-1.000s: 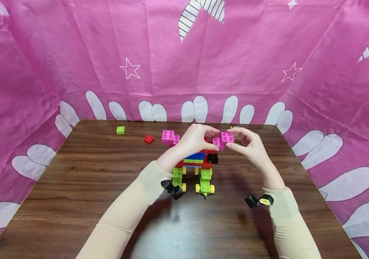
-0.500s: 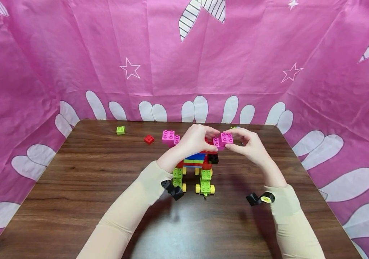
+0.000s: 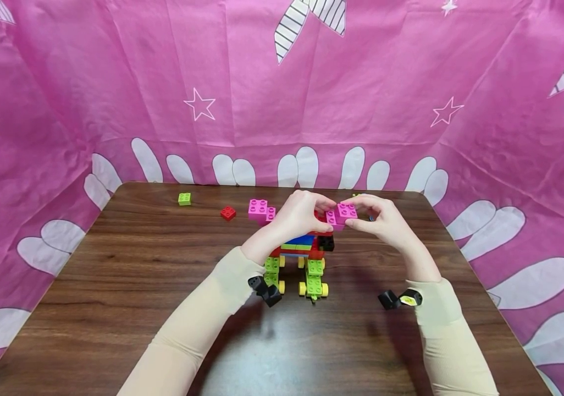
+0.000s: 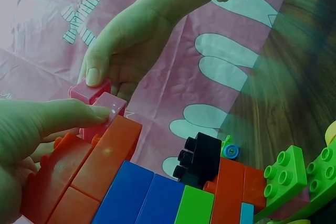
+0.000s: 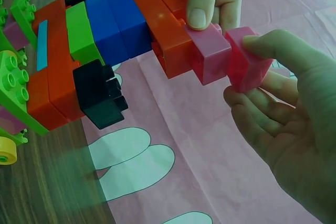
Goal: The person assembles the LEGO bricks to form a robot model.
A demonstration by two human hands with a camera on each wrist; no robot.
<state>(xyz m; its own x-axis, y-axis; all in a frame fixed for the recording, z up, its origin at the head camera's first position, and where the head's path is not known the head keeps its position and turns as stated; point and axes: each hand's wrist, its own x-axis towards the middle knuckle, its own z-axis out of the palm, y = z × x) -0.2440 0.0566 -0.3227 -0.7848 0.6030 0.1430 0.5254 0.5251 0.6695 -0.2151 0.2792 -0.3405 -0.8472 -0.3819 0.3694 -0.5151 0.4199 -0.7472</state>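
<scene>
A tall figure of toy building bricks stands on lime green wheeled bases [image 3: 314,283]. Its body has blue bricks [image 3: 302,240] and red ones, with black bricks [image 5: 100,94] jutting from the sides. My left hand [image 3: 298,214] grips the top, its thumb on an inner pink brick [image 5: 211,51] at the right end. Between thumb and fingers my right hand [image 3: 386,219] pinches an outer pink brick [image 3: 346,212], set a little higher and against the inner one. Whether their studs are fully joined cannot be made out. Another pink pair [image 3: 258,209] sticks out at the figure's left end.
Toward the back left of the wooden table [image 3: 138,264] lie a lime green brick [image 3: 184,199] and a red brick [image 3: 228,213]. Behind my right hand is a small wheeled piece [image 4: 229,150], mostly hidden in the head view. Pink cloth [image 3: 262,82] surrounds the table.
My right wrist has risen slightly and shifted a little right, still pinching the outer pink brick. The left hand and the figure stay practically where they were.
</scene>
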